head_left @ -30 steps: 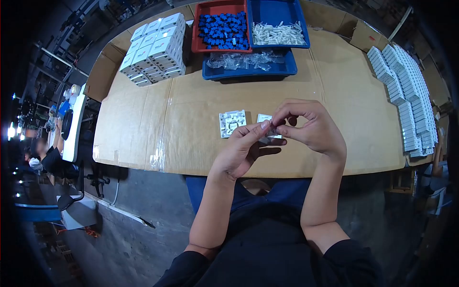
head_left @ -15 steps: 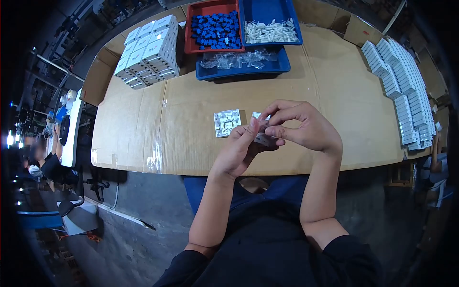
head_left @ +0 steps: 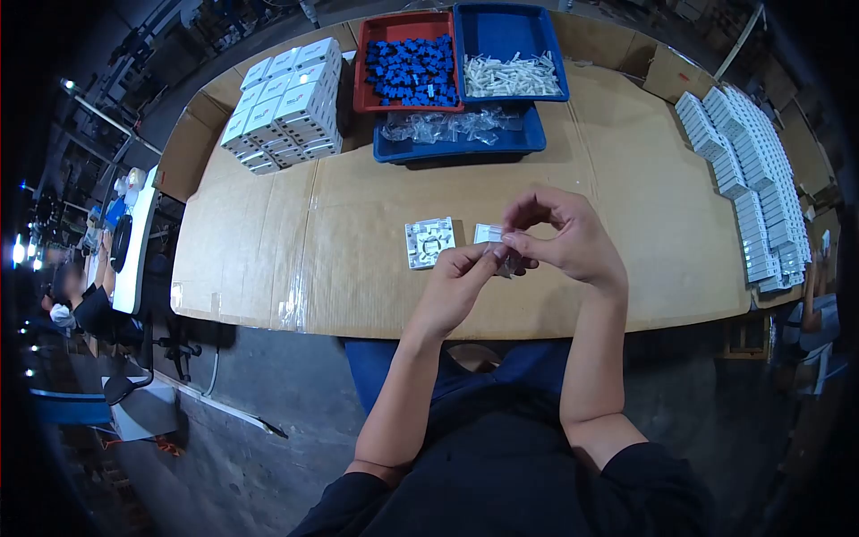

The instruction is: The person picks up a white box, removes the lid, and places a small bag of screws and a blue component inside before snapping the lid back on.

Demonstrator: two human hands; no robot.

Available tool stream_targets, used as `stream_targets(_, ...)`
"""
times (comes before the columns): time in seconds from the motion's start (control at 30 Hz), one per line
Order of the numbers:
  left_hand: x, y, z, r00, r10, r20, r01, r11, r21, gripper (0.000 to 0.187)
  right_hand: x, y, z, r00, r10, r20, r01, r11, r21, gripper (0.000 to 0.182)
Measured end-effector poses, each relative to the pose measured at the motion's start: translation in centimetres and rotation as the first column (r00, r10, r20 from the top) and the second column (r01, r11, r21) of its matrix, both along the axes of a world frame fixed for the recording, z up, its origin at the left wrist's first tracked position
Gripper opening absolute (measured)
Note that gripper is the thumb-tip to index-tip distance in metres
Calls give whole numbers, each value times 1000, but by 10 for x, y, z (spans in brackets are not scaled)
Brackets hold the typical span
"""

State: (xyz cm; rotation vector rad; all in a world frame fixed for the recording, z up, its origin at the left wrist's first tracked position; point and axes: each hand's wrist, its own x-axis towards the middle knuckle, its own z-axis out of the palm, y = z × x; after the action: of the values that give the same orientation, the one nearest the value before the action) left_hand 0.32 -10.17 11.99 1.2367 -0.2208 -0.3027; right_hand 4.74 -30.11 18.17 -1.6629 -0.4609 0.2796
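Near the middle of the table, my left hand (head_left: 461,282) is closed on a small clear plastic bag (head_left: 511,262). My right hand (head_left: 565,240) pinches the upper part of the same bag, its thumb and index finger meeting just above my left fingertips. What lies inside the bag is too small to tell. A white square housing (head_left: 430,242) with its inner parts showing lies flat, left of my hands. A second white piece (head_left: 488,234) lies behind my fingers, partly hidden by them.
Stacked white boxes (head_left: 288,109) stand back left. A red tray (head_left: 360,89) holds blue parts, a blue tray (head_left: 506,29) white pieces, and a lower blue tray (head_left: 447,152) clear bags. White housings (head_left: 756,192) line the right side. A person (head_left: 94,309) sits far left.
My left fingers have closed in on the bag, and my right hand has come slightly lower and nearer to them. The table and trays appear a little lower in the view.
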Motion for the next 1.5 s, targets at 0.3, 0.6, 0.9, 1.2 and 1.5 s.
stream_targets(0.3, -4, -6, 13, 813, 497, 303, -536, 843, 54, 34, -2, 23, 1, 985, -94, 147, 73, 987, 142, 38)
stream_targets(0.6, -11, -1, 24, 793, 596, 127, -579, 802, -145, 19, -9, 44, -1, 996, -84, 31, 70, 949, 309, 36)
stream_targets(0.9, -10, 1, 26, 765, 638, 90, -615, 765, -191, 18, -1, 57, -22, 987, -129, -94, 157, 892, 424, 11)
stream_targets(1.2, -9, 7, 23, 757, 648, 83, -631, 758, -166, 18, -1, 58, -22, 985, -107, -136, 153, 903, 401, 13)
stream_targets(1.5, -7, 6, 21, 725, 679, 117, -658, 732, -175, 16, 1, 58, -30, 991, -97, -88, 125, 900, 417, 10)
